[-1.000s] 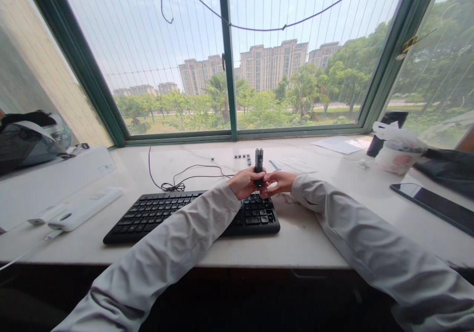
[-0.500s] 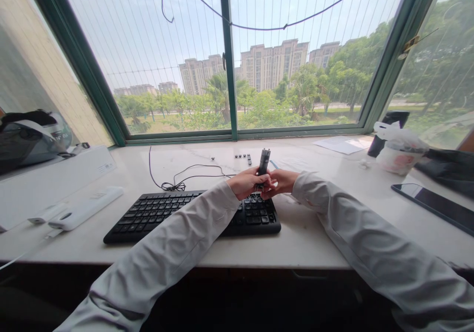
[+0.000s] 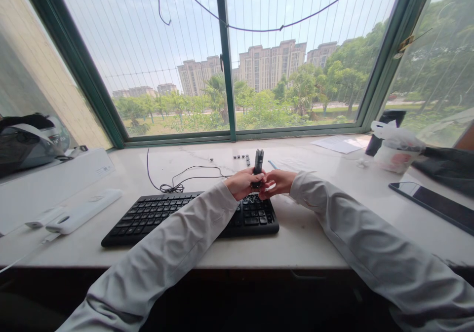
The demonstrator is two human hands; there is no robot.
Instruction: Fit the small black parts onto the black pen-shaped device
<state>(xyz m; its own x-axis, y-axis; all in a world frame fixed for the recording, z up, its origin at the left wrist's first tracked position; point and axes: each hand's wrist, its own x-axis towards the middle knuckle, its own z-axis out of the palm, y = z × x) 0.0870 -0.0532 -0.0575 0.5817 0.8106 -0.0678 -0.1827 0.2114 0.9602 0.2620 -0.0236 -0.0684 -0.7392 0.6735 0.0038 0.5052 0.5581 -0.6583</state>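
Note:
Just above the right end of a black keyboard [image 3: 148, 214], my left hand [image 3: 242, 183] is closed around a black keycap puller [image 3: 258, 162]. The puller stands nearly upright, its pronged end up and thin metal wires showing below the fingers. My right hand [image 3: 278, 182] meets it from the right, fingers curled and pinched by the wire end; whatever lies between its fingertips is hidden. Several small loose keycaps [image 3: 241, 157] lie on the table behind the hands, with a single keycap [image 3: 211, 159] farther left.
The keyboard's cable [image 3: 172, 188] lies coiled behind it. White power banks [image 3: 84, 211] and a long white box [image 3: 44, 186] are on the left. A phone [image 3: 431, 201], a bagged tub [image 3: 396, 154] and paper [image 3: 338, 144] are on the right. A window backs the white table [image 3: 311, 253].
The view has shifted slightly. Both hands stay together over the keyboard's right end, and the puller in my left hand sits a little more to the left. My right fingers have moved slightly.

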